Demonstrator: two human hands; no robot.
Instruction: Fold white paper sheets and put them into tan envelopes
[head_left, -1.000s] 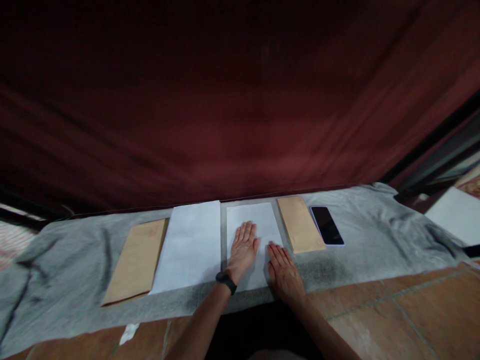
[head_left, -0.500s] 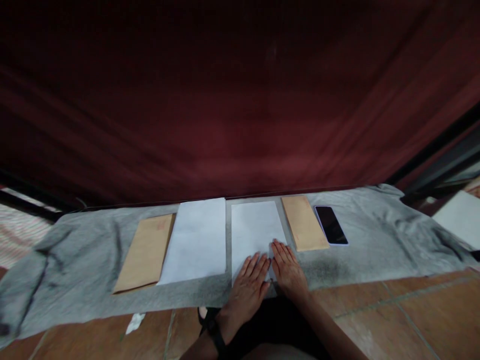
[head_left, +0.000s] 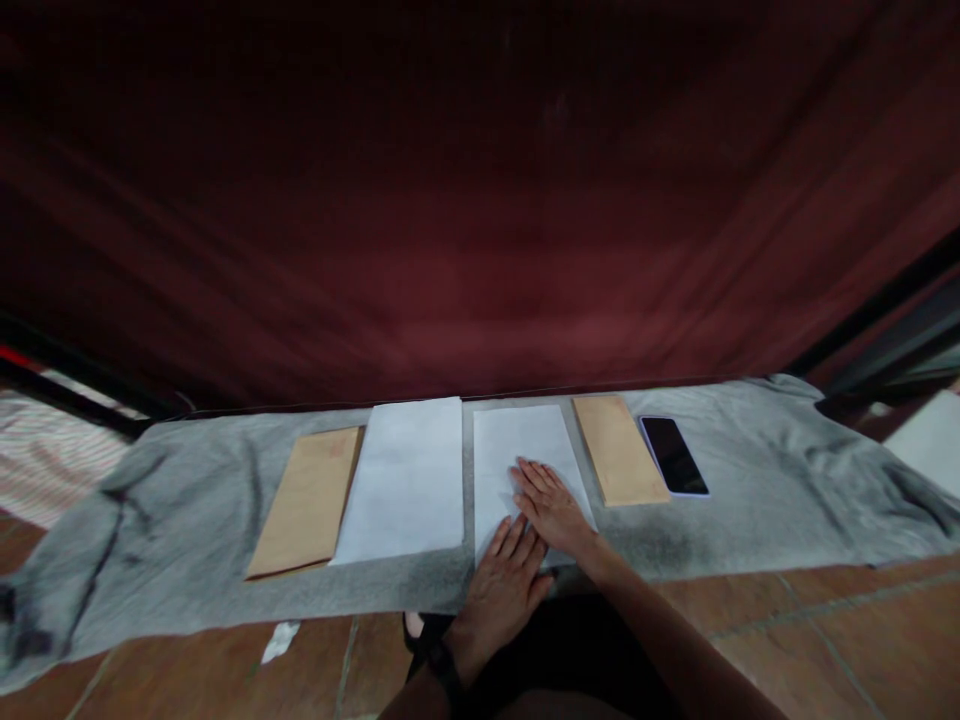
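A white sheet of paper [head_left: 510, 445] lies flat in front of me. On its lower left part rests my left hand [head_left: 504, 580], palm down with the fingers stretched out. My right hand [head_left: 551, 505] lies flat on the same sheet, higher up and to the right, fingers extended toward the left. Left of this sheet is a stack of white paper [head_left: 409, 480]. A brown envelope [head_left: 619, 450] lies just right of the sheet. Neither hand grips anything.
More brown envelopes [head_left: 307, 500] lie at the left, against the paper stack. A phone [head_left: 673, 455] is right of the single envelope. Grey cloth [head_left: 757, 480] covers the narrow surface, with a dark red panel [head_left: 480, 250] behind. Crumpled tissue [head_left: 280, 641] lies on the tiled floor.
My right hand has slid up and left across the sheet, from its lower right edge toward the middle. My left hand stays at the sheet's lower edge. The view has shifted slightly.
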